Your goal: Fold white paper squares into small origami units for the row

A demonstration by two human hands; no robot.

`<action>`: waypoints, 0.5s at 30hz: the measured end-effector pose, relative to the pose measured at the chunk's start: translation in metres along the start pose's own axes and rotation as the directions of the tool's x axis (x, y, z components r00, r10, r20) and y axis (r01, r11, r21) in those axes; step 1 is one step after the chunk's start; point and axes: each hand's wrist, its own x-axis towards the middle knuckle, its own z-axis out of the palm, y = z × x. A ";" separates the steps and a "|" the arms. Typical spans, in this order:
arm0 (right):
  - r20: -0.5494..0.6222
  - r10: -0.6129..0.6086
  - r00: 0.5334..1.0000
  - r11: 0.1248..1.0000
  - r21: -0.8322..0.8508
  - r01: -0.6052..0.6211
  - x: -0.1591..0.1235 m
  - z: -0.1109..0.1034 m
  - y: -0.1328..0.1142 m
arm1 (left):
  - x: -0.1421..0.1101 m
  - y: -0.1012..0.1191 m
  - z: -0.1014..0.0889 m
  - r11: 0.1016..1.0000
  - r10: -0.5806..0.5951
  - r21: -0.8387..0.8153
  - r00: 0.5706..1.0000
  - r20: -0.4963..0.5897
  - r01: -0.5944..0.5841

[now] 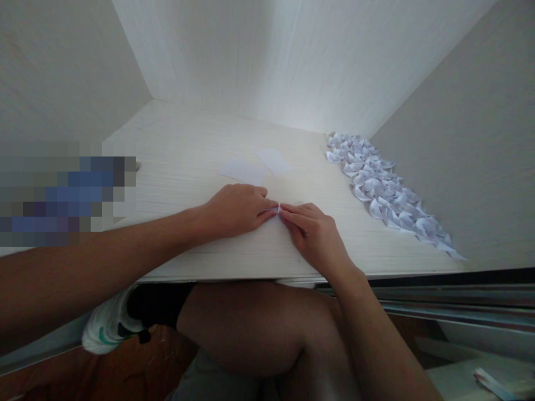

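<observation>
Between my hands, just above the white table, is a small folded piece of white paper [278, 209], mostly hidden by fingers. My left hand [236, 210] pinches its left side, with the fingers closed. From the right, my right hand [312, 227] pinches the other side, its fingertips almost meeting those of the left. Two flat sheets of white paper lie just beyond the hands: one sheet [242, 169] behind my left hand, the other sheet [275, 161] a little farther right.
Along the right wall, a long heap of folded white paper boats [380, 186] covers the table's [188, 145] edge. Pale walls enclose the back and sides. At far left a blurred patch hides something blue. My crossed leg [251, 323] is under the table's front edge.
</observation>
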 end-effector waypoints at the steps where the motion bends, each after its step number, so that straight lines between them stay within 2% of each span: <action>1: 0.003 -0.012 1.000 1.000 -0.005 0.012 -0.001 0.000 0.000 | 0.000 -0.001 0.001 1.000 0.008 0.001 1.000 -0.002 -0.008; 9: -0.022 0.008 1.000 1.000 0.002 -0.008 -0.003 0.003 0.003 | 0.000 -0.004 0.004 0.999 0.028 -0.018 0.999 -0.027 -0.028; 15: -0.036 0.058 0.998 0.998 0.005 -0.058 -0.001 0.004 -0.005 | 0.001 -0.004 0.003 0.999 0.042 -0.019 0.999 -0.011 -0.042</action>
